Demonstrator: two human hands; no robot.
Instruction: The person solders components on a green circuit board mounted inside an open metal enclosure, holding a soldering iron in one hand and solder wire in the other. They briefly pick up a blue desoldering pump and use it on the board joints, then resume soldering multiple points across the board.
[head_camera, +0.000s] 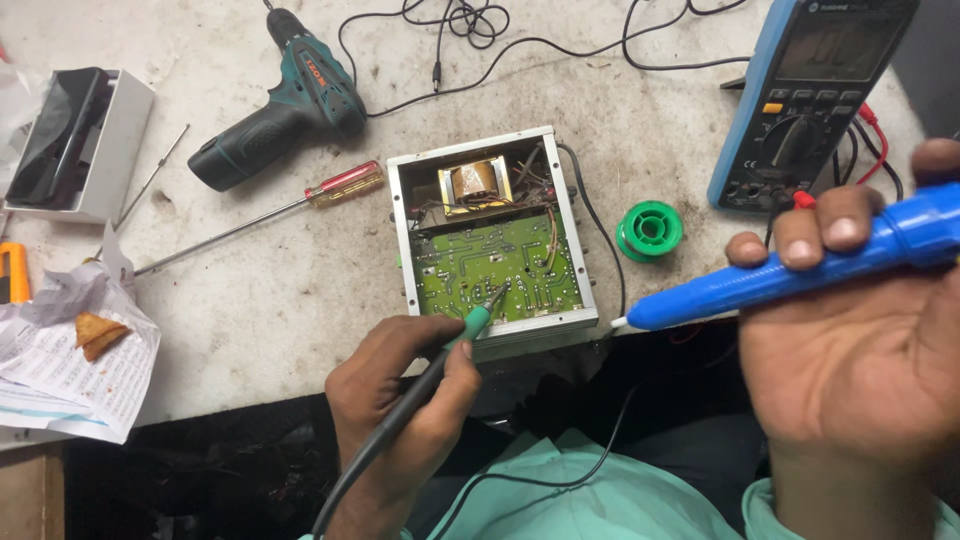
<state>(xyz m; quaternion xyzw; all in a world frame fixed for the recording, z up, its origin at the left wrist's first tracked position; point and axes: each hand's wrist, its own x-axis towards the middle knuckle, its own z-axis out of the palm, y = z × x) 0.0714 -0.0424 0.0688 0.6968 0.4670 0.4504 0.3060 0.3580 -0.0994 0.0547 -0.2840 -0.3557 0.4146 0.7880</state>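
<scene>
An open metal case lies on the workbench with a green circuit board and a copper-wound transformer inside. My left hand grips a soldering iron with a green collar; its tip touches the board near the lower middle. My right hand, raised close to the camera, holds a blue desoldering pump whose white nozzle points left, just off the case's lower right corner.
A green solder spool sits right of the case, a blue multimeter beyond it. A teal cordless drill, a red-handled screwdriver, black cables, a white box and crumpled paper lie left.
</scene>
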